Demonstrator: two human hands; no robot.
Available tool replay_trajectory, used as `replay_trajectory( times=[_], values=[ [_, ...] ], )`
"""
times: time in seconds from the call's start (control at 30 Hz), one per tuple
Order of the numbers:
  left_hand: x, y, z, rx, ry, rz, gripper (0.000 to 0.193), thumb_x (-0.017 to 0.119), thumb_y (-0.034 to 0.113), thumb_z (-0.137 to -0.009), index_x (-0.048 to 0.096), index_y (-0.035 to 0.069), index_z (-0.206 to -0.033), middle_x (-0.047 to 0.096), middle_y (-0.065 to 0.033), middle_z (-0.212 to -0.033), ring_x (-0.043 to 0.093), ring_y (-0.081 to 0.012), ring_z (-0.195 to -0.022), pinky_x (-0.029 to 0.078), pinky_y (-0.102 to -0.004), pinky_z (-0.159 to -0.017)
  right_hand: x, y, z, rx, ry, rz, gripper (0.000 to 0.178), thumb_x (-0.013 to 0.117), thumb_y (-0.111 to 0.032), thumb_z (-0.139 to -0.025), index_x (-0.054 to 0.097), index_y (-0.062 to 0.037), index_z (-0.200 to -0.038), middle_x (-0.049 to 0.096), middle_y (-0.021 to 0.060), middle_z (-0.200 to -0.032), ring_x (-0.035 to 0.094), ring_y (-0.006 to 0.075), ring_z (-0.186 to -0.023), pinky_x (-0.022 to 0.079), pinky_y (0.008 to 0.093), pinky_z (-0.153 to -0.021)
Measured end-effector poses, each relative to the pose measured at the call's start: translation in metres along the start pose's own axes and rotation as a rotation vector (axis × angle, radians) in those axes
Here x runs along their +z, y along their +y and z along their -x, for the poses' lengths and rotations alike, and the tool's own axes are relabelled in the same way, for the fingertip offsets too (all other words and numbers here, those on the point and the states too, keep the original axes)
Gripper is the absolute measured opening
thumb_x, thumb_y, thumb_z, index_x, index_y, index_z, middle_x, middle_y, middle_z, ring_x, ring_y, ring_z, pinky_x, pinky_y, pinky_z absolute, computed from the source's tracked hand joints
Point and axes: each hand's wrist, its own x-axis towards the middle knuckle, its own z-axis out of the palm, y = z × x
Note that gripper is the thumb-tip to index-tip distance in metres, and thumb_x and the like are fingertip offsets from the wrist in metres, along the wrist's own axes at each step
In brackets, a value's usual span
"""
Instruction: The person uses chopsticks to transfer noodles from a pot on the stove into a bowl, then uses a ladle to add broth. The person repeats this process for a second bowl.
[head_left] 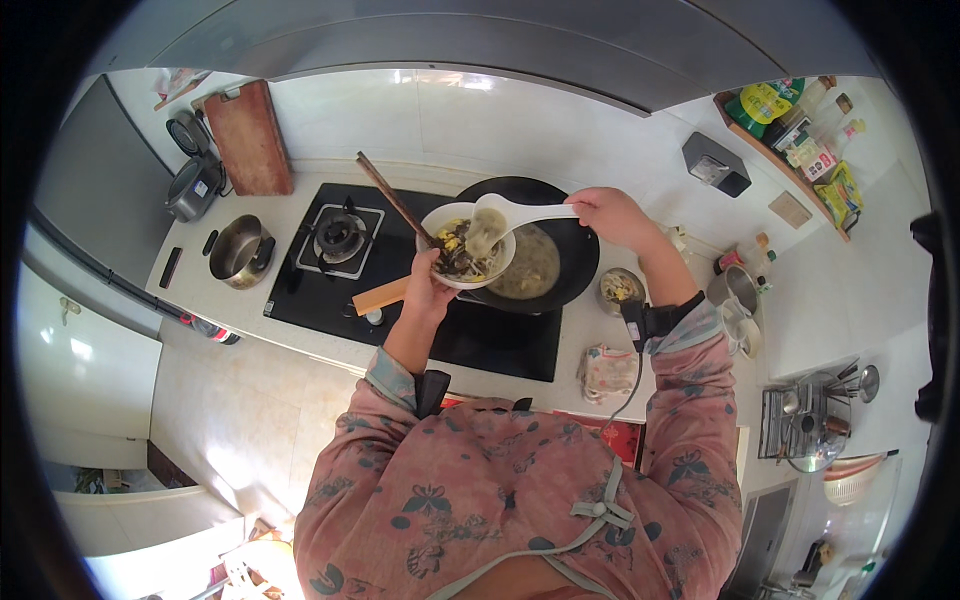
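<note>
One food-filled bowl (470, 284), clamped in left fingers (427, 270), loaded ladle (532, 213), gripped by right fingers (592, 206); soupy wok (577, 262)

Bright overall; glare on floor (240, 410), white door (95, 385); fisheye bends edges, corners black.

I saw the wok (578, 262) on the stove (485, 345). Left of the stove stood the pot (230, 268), behind this pot the cutting board (252, 140), and on the right the cloth (608, 373).
</note>
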Motion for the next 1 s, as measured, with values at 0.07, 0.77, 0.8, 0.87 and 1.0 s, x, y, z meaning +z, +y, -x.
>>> replay_trajectory(
  times=[0.07,0.77,0.8,0.87,1.0],
  values=[
    [0.002,-0.002,-0.001,0.003,-0.033,-0.011,0.048,0.051,0.029,-0.081,0.037,0.011,-0.124,0.050,-0.0099,-0.118,0.052,-0.0247,-0.107,0.046,-0.0426,-0.087,0.010,-0.014,0.012,-0.266,0.238,0.287,0.017,0.051,-0.012,-0.083,0.063,-0.0069,-0.095,0.060,0.0060,-0.079,0.057,0.0215,-0.070,0.046,0.0322,-0.065],
    [-0.021,0.022,0.031,0.212,0.124,-0.031,0.042,0.050,0.025,-0.085,0.042,0.004,-0.120,0.053,-0.0105,-0.117,0.054,-0.0235,-0.106,0.046,-0.0388,-0.090,0.073,0.107,-0.009,0.028,-0.122,0.756,0.022,0.050,-0.012,-0.074,0.068,-0.0123,-0.086,0.065,0.0116,-0.085,0.062,0.0285,-0.082,0.050,0.0395,-0.069],
    [-0.021,0.023,0.033,0.216,0.115,-0.017,0.042,0.050,0.025,-0.085,0.042,0.004,-0.120,0.053,-0.0107,-0.117,0.054,-0.0235,-0.106,0.046,-0.0388,-0.090,0.074,0.110,-0.012,0.036,-0.147,0.697,0.023,0.050,-0.012,-0.073,0.068,-0.0126,-0.087,0.066,0.0120,-0.086,0.063,0.0287,-0.082,0.050,0.0390,-0.070],
    [-0.022,0.025,0.036,0.216,0.106,0.006,0.043,0.050,0.025,-0.085,0.042,0.003,-0.121,0.053,-0.0108,-0.118,0.054,-0.0235,-0.107,0.046,-0.0388,-0.090,0.080,0.117,-0.022,0.004,-0.255,0.614,0.023,0.051,-0.012,-0.075,0.068,-0.0145,-0.091,0.065,0.0111,-0.090,0.062,0.0289,-0.082,0.049,0.0392,-0.072],
    [-0.026,0.028,0.040,0.222,0.143,0.029,0.043,0.049,0.024,-0.086,0.041,0.002,-0.122,0.052,-0.0111,-0.119,0.054,-0.0237,-0.107,0.046,-0.0387,-0.090,0.104,0.130,-0.038,0.021,-0.347,0.363,0.022,0.052,-0.011,-0.078,0.066,-0.0100,-0.095,0.066,0.0112,-0.086,0.063,0.0251,-0.076,0.048,0.0357,-0.070]
  ],
)
